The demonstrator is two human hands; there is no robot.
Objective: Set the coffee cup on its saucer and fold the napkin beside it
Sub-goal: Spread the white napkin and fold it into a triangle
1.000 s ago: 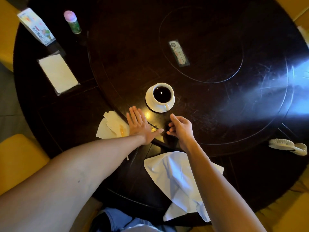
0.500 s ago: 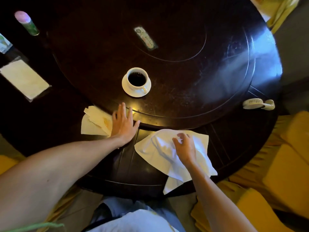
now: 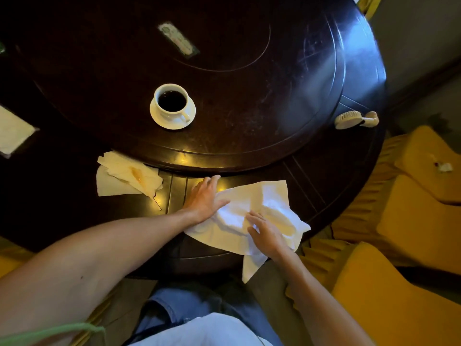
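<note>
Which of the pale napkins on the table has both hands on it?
The white cloth napkin at the near table edge; the stained paper napkins to its left lie untouched.

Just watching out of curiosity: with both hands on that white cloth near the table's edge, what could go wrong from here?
1. One corner of the white napkin already hangs over the table edge, so it might slide off while being folded.
2. The coffee cup on its saucer looks full; a sweeping left hand or right hand could jolt it, though it stands well clear.
</note>
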